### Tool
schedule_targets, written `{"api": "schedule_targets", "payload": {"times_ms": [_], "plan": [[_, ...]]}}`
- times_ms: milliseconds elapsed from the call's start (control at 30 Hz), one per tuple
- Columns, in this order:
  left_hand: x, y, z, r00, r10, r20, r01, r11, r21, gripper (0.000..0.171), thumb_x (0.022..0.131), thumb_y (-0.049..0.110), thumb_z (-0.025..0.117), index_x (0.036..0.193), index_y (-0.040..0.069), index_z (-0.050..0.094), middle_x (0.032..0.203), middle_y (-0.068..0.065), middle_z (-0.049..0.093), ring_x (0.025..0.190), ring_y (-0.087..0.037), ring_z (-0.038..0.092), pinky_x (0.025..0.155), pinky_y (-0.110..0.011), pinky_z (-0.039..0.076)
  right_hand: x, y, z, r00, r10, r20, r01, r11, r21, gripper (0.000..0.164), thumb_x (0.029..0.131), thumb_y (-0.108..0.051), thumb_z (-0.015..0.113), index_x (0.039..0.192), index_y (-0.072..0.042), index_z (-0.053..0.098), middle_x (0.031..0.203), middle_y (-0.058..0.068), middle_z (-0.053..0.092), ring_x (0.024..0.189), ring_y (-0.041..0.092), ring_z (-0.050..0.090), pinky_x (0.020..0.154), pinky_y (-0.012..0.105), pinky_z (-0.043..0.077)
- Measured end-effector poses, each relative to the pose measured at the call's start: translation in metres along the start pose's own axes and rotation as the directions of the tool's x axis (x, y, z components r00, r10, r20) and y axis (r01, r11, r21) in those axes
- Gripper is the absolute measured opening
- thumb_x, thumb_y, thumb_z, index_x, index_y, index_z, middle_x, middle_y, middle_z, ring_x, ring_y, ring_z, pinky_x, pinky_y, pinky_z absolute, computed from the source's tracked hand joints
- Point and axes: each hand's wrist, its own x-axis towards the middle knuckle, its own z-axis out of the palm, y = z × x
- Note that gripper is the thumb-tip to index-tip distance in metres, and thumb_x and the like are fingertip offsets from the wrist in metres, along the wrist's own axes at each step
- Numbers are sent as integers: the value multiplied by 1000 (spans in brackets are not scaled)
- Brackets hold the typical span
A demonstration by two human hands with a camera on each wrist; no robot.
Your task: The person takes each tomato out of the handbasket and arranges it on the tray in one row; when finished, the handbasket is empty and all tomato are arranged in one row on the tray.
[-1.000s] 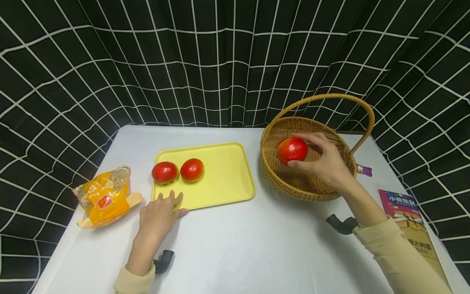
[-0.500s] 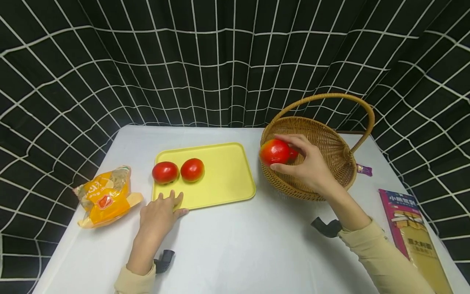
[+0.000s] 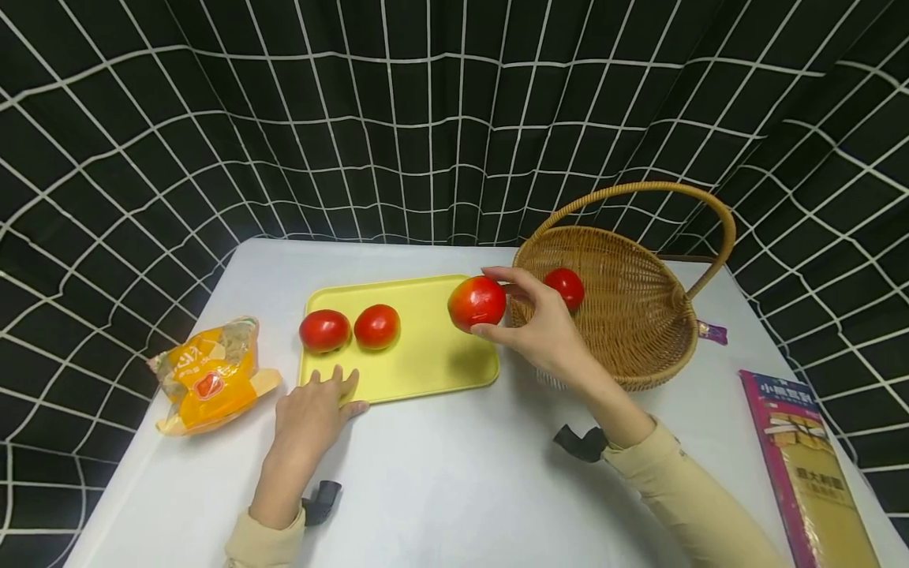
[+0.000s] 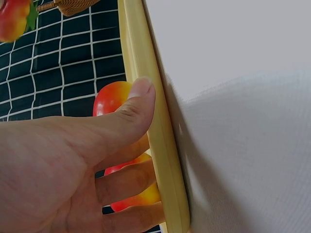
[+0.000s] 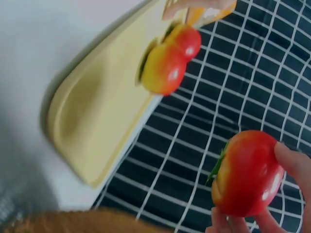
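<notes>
In the head view my right hand point(image 3: 543, 323) holds a red tomato point(image 3: 477, 303) between thumb and fingers, in the air over the right end of the yellow tray point(image 3: 419, 371). A green leafy top shows on this tomato point(image 5: 248, 173) in the right wrist view. My left hand point(image 3: 312, 418) is at the tray's near left edge, with the thumb point(image 4: 141, 94) against the outside of the rim and the fingers reaching inside. Two tomatoes lie side by side in the tray, the left tomato point(image 3: 324, 330) and the right tomato point(image 3: 377, 326).
A wicker basket point(image 3: 632, 315) with a tall handle stands tilted at the right, with another tomato point(image 3: 565, 289) inside. An orange and clear food bag point(image 3: 213, 379) lies at the left. A purple wrapper point(image 3: 712, 332) and a flat pasta packet point(image 3: 809, 465) lie at the right.
My right hand has lifted the tomato out of the basket and carried it left over the tray. The tomato left in the basket has come into view. My left hand keeps its place.
</notes>
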Motion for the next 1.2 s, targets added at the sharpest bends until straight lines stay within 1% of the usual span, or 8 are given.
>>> {"api": "schedule_targets", "payload": {"times_ms": [167, 233, 400, 533, 733, 900, 1000, 1200], "plan": [[1, 2, 0, 1000, -9, 10, 9, 1000, -11, 65, 95, 38, 78, 152, 13, 59, 156, -25, 54, 133, -61, 55, 96, -70, 53, 8, -2, 22, 1000, -13, -4, 13, 999, 50, 69, 80, -8, 93, 143, -10, 65, 145, 11, 65, 130, 33, 63, 121, 56, 41], [2, 3, 0, 1000, -11, 15, 11, 1000, -16, 65, 96, 38, 78, 152, 13, 59, 157, -25, 53, 134, -61, 55, 97, -70, 52, 11, -1, 29, 1000, -2, -4, 2, 998, 63, 68, 80, -8, 93, 142, -10, 66, 144, 12, 66, 130, 33, 64, 122, 54, 41], [1, 3, -1, 1000, -7, 5, 7, 1000, -16, 64, 95, 38, 78, 151, 13, 60, 156, -26, 54, 131, -62, 56, 95, -70, 53, 19, 4, 43, 999, 54, -3, -54, 995, 86, 67, 80, -9, 92, 142, -10, 67, 145, 12, 65, 128, 34, 65, 123, 52, 42], [0, 3, -1, 1000, -4, -4, 4, 1000, -16, 64, 94, 37, 79, 150, 12, 61, 155, -26, 54, 131, -62, 57, 94, -70, 54, 24, 11, 56, 993, 118, 12, -118, 988, 102, 67, 81, -10, 92, 144, -13, 66, 148, 10, 63, 131, 33, 64, 122, 53, 42], [0, 1, 0, 1000, -6, -7, 6, 1000, -10, 64, 94, 37, 79, 150, 12, 61, 154, -26, 55, 130, -62, 57, 91, -68, 55, 32, 26, 76, 980, 197, 17, -198, 977, 81, 67, 82, -10, 92, 143, -13, 66, 148, 9, 63, 133, 33, 61, 120, 53, 43], [0, 0, 0, 1000, -5, -12, 5, 1000, -12, 64, 94, 37, 79, 150, 13, 61, 154, -26, 56, 129, -61, 58, 90, -66, 56, 38, 36, 89, 968, 251, 21, -251, 967, 37, 67, 82, -10, 91, 144, -13, 66, 150, 11, 62, 133, 36, 60, 109, 51, 50], [-1, 0, 0, 1000, 0, -18, 0, 1000, -10, 64, 93, 38, 80, 150, 12, 61, 153, -26, 56, 128, -62, 59, 87, -64, 57, 40, 40, 93, 963, 269, 29, -270, 963, 15, 67, 83, -11, 91, 145, -14, 66, 149, 13, 62, 131, 37, 61, 105, 50, 54], [-1, 0, 0, 1000, 1, -29, -2, 1000, -7, 64, 93, 38, 80, 149, 14, 62, 153, -24, 57, 125, -61, 60, 79, -56, 59, 43, 47, 98, 957, 288, 34, -288, 958, -9, 66, 84, -11, 90, 145, -14, 66, 145, 15, 63, 126, 35, 65, 103, 47, 57]]}}
